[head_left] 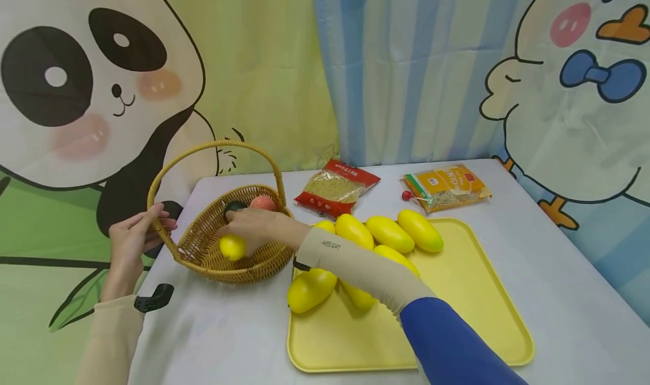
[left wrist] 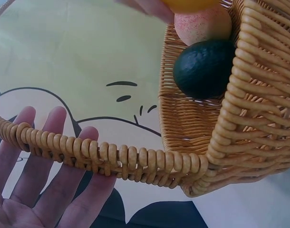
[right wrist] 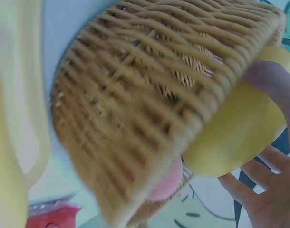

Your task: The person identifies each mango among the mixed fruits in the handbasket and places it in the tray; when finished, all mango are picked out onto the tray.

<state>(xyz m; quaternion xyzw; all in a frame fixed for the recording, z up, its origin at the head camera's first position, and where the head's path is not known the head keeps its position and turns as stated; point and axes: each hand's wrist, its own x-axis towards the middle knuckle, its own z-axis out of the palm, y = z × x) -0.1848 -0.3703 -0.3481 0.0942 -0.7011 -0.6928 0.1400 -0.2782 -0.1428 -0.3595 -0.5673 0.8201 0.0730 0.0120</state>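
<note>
My left hand (head_left: 133, 235) holds the handle (head_left: 163, 235) of a wicker basket (head_left: 274, 261) at its left side. In the left wrist view, long fingers (left wrist: 54, 175) lie behind that handle, with the thumb out of frame. My right hand (head_left: 259, 227) reaches into the basket and grips a yellow mango (head_left: 232, 247). In the right wrist view, the thumb lies over this mango (right wrist: 230, 128), by the basket's rim. A dark green avocado (left wrist: 204, 69) and a pink peach (left wrist: 204, 26) sit inside the basket.
A yellow tray (head_left: 457, 317) with several mangoes (head_left: 312, 291) stands right of the basket, under my right forearm. Behind them lie a red food packet (head_left: 337, 187) and an orange one (head_left: 447, 187), with a small red ball (head_left: 407, 195) beside it. A printed curtain (head_left: 264, 74) backs the table.
</note>
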